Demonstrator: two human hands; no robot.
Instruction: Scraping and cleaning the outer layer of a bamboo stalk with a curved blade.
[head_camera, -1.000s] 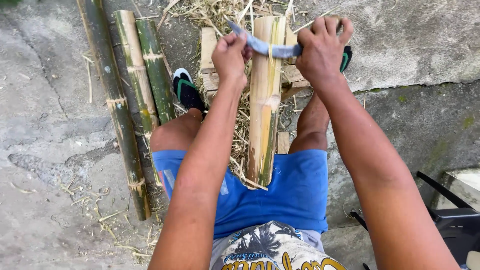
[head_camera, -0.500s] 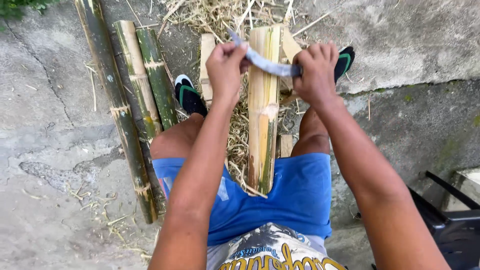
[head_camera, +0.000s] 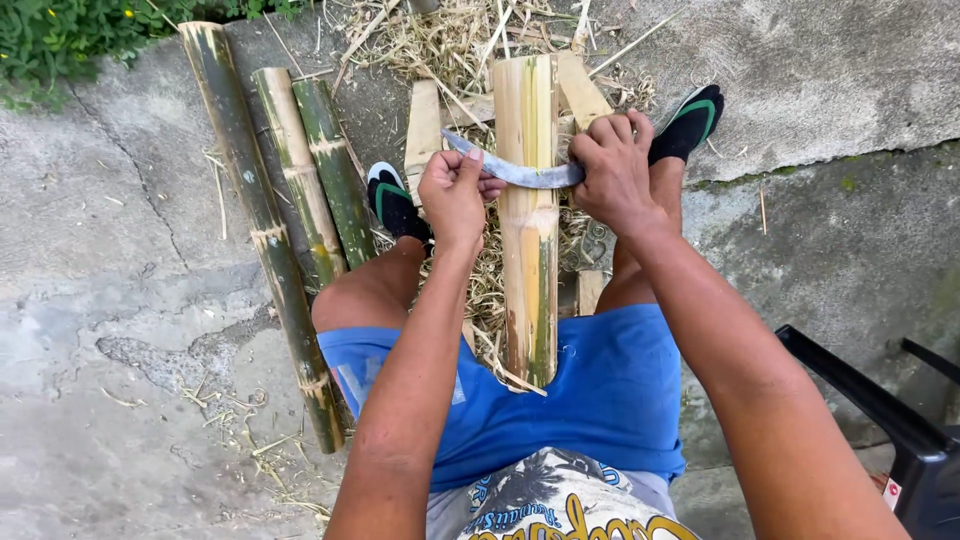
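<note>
A split bamboo pole (head_camera: 528, 230) lies lengthwise between my knees, its near end resting on my blue shorts. A curved metal blade (head_camera: 512, 170) lies across it, about a third of the way down from its far end. My left hand (head_camera: 453, 192) pinches the blade's tip end on the left of the pole. My right hand (head_camera: 612, 170) is closed around the handle end on the right. The handle itself is hidden inside my fist.
Three green bamboo poles (head_camera: 268, 220) lie side by side on the concrete to my left. Pale split slats (head_camera: 424, 125) and dry shavings (head_camera: 450, 40) lie under and beyond the pole. A black chair (head_camera: 900, 420) stands at the lower right. Plants (head_camera: 70, 35) grow top left.
The blade and both hands have come down the pole toward me, from its far end to about a third of its length. The camera view has tilted down with them.
</note>
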